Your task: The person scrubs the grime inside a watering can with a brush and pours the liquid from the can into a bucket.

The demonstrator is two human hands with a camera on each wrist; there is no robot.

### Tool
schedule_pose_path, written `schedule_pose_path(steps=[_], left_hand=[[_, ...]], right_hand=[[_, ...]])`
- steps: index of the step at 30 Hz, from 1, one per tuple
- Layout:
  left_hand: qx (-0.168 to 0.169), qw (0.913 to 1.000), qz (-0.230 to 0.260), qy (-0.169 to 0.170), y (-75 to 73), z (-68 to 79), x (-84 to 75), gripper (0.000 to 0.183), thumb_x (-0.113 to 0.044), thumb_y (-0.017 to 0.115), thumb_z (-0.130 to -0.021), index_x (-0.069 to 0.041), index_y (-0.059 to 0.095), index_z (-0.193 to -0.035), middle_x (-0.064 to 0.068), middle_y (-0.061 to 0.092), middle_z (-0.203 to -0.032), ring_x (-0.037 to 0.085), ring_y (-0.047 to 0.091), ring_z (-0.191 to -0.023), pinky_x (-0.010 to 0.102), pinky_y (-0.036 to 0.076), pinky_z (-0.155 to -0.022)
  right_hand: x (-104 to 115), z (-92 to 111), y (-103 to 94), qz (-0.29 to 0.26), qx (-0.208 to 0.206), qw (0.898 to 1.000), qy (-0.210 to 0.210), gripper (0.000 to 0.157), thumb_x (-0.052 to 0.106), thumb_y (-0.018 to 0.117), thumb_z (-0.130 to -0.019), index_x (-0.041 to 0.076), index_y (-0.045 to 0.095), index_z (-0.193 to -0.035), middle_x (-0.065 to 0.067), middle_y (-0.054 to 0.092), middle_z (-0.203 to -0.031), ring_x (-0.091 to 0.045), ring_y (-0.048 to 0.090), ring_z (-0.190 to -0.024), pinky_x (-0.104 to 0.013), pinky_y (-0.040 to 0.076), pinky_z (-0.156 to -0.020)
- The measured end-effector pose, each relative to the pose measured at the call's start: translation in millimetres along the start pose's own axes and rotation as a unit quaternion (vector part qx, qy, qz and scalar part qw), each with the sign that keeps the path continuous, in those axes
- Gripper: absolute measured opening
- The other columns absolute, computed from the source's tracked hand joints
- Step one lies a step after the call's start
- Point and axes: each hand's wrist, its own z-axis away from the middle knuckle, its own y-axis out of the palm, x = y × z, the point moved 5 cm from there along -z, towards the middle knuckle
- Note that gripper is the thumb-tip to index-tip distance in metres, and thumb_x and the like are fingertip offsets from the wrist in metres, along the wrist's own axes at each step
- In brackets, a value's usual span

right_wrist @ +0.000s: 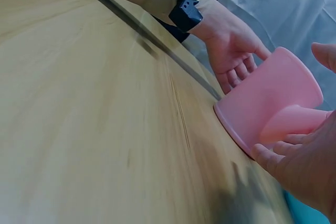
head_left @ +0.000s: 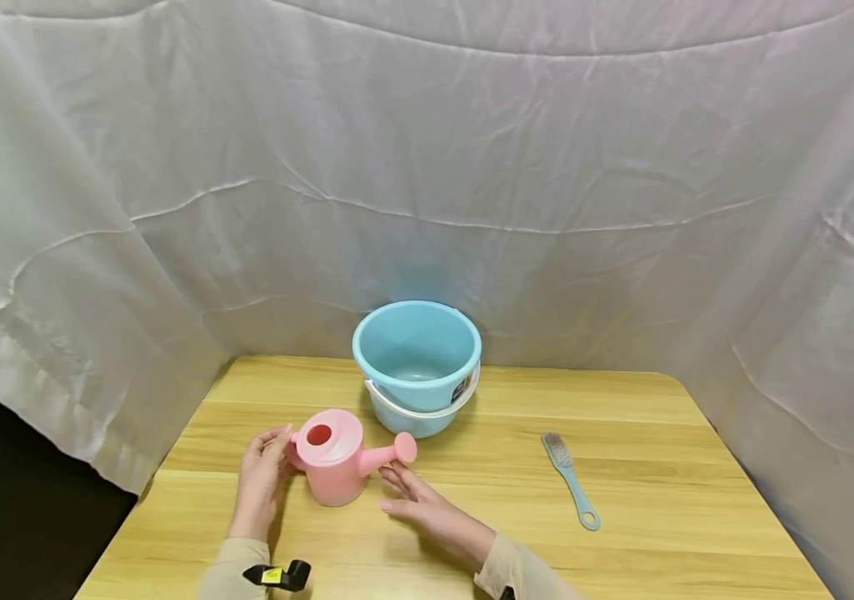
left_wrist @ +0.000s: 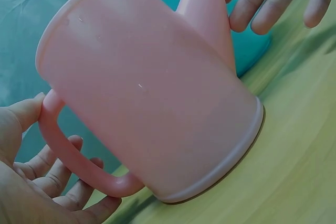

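A pink watering can [head_left: 332, 467] stands upright on the table in front of the bucket, its spout pointing right. My left hand [head_left: 260, 479] holds the can's handle [left_wrist: 73, 156]; in the left wrist view the thumb rests at the handle's top and the fingers curl loosely about it. Beside the spout [head_left: 380, 458] is my right hand [head_left: 430, 508], its fingers extended under and along it. The right wrist view shows those fingers [right_wrist: 270, 158] close against the spout; whether they touch it is hard to tell.
Behind the can stands a light blue bucket [head_left: 389, 400] with its white handle lowered at the front. A blue brush [head_left: 572, 483] lies to the right on the wooden table [head_left: 666, 467]. Grey curtains [head_left: 546, 167] hang around the back and sides.
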Motion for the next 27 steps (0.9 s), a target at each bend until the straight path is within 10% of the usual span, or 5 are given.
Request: schedule_pose_path(steps=[27], left_hand=[[0.063, 0.9963, -0.054, -0.02, 58.6, 29.6, 22.6, 0.031, -0.032, 0.067, -0.092, -0.007, 0.057, -0.107, -0.007, 0.065, -0.08, 0.011, 0.063, -0.077, 0.03, 0.053, -0.076]], right_hand=[[-6.4, 60.5, -45.8, -0.093, -0.019, 0.995, 0.01, 0.078, 0.018, 0.048, -0.099, 0.0, -0.005, -0.154, -0.024, 0.007, -0.161, -0.041, 0.005, -0.15, -0.055, 0.014, -0.12]])
